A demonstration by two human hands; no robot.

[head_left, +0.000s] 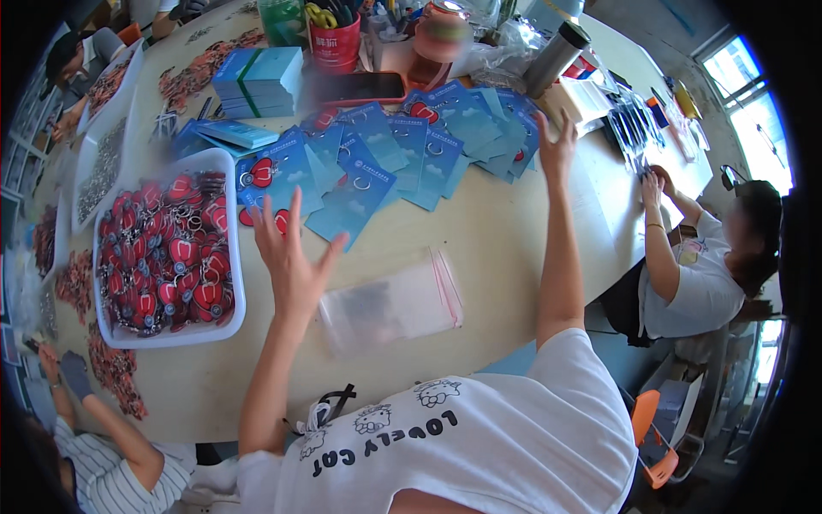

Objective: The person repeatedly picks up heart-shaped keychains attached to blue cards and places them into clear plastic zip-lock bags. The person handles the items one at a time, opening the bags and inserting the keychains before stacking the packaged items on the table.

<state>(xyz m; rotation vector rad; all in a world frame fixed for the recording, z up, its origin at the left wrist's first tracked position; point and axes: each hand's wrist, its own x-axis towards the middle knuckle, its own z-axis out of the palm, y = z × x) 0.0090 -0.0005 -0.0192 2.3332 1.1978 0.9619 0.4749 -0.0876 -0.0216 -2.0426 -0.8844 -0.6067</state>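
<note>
My left hand [296,261] is raised over the table with its fingers spread and nothing in it, just right of the white bin [237,257] of red heart-shaped keychains [182,250]. My right hand [558,147] is lifted at the right end of the blue cards, fingers apart, holding nothing. Between my hands lie many overlapping blue cards [356,195]; several carry a metal ring or a red keychain [261,172]. Nearer to me, a stack of clear plastic bags [390,307] lies flat on the table.
Behind the cards stand a banded stack of blue cards [259,82], a phone [364,87], a red cup [334,44] and a steel thermos [556,58]. More trays and keychain piles [116,373] lie left. Co-workers [698,265] sit around the table.
</note>
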